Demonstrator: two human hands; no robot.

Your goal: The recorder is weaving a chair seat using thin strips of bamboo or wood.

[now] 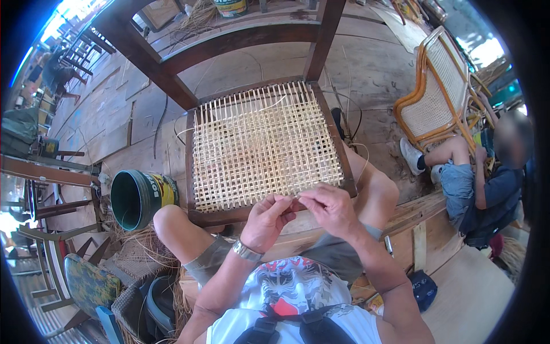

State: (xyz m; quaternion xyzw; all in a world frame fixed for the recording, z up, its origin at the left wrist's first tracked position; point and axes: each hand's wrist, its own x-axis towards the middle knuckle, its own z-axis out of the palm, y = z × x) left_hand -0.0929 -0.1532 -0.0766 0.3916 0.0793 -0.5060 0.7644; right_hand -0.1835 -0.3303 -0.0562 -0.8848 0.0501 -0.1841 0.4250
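A dark wooden chair [240,40] stands before me, its seat frame filled with a pale woven cane seat [260,152]. The weave is dense in the middle and near part; toward the back rail mostly lengthwise strands show. One loose strand [281,102] lies over the far part. Above the front rail, my left hand [268,217] and my right hand [331,207] meet with their fingertips pinched close together. Whatever thin thing lies between them is too small to make out. A metal watch [247,251] is on my left wrist.
A dark green bucket [129,200] lies tipped at my left knee. Rattan armchair [432,86] stands to the right, beside a seated person [487,183]. Cane scraps [146,246], chair frames [43,258] and a camouflage-patterned cushion [86,284] fill the lower left.
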